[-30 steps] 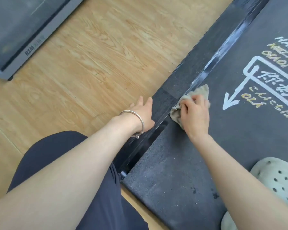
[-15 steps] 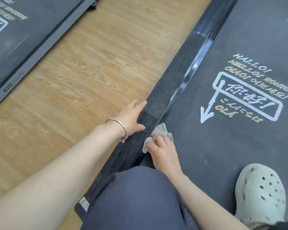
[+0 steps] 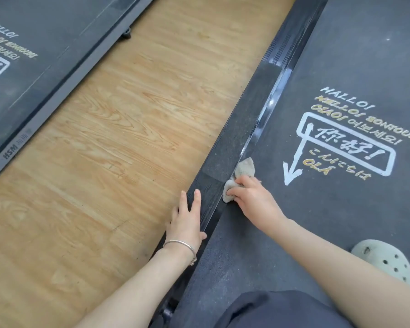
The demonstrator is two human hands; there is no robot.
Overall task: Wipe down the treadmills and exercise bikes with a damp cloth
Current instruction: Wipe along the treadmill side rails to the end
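Our right hand (image 3: 249, 200) has its fingers curled round a crumpled beige cloth (image 3: 243, 171). It presses the cloth into the seam where the treadmill's dark side rail (image 3: 237, 129), glossy along its inner strip, meets the gritty matte belt (image 3: 341, 55), while our left hand (image 3: 187, 223) rests on the rail's outer edge, fingers straight and slightly spread. We judge the risks to be the soft wad riding over the narrow groove and leaving grit there, dragging specks from the rough belt onto the smooth strip, or our bracing palm slipping on a damp, slick rail.

Cloth (image 3: 244, 167) between side rail (image 3: 237, 131) and belt (image 3: 341, 67) (floor (image 3: 128, 150) further left).
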